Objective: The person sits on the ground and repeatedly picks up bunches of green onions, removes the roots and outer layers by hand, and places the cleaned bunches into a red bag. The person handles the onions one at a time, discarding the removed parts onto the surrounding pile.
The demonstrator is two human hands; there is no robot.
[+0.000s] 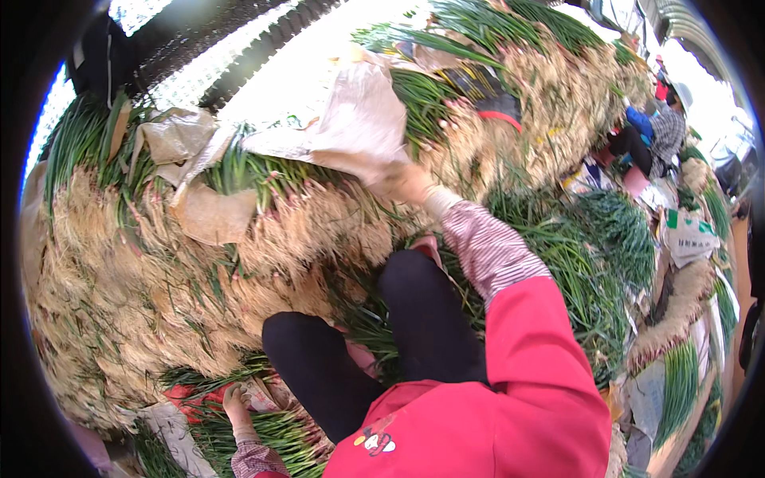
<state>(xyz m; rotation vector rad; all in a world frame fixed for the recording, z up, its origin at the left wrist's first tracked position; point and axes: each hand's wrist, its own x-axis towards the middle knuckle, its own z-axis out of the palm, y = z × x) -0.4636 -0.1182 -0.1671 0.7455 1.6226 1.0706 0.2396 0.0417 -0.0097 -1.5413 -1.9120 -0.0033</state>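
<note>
My right hand (411,183), blurred at the end of a striped sleeve, grips the lower edge of a whitish sheet or sack (364,113) lifted off the bundled scallions. Under and beside the sheet lie green scallion bundles (263,176) with long pale roots (311,230). At lower left, my left hand (236,397) is above a row of scallions (272,439), beside red plastic (197,399); its fingers look curled, and whether they hold anything is unclear. Both hands seem to wear pale gloves.
Rooty scallion piles (119,299) stretch along the left and the top. Loose green scallions (574,257) lie to the right of my knees. Another person (657,131) sits at upper right near more bundles. A printed white sack (688,238) lies at far right.
</note>
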